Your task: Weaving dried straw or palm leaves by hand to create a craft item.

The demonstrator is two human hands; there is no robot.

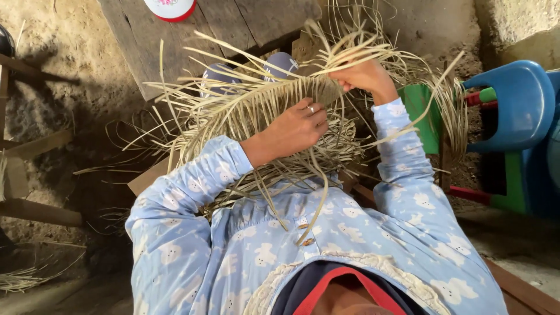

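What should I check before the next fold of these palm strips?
1. Left hand pressing on the woven strips: ok.
2. Right hand gripping the strips at the far edge: ok.
3. Loose strip ends fanned out clear of both hands: ok.
4. Which strip comes next: cannot tell, too tangled.
5. Blue chair apart from the work: ok.
6. Wooden bench beyond the work, underside hidden: cannot tell.

Earthen floor with rough timber and plastic seating

A dusty, uneven dirt floor [64, 64] is seen in daylight; a weathered grey plank bench [233, 23] is set at the top, a blue moulded plastic chair [516, 105] at the right, and bare wooden beams [35, 146] at the left.
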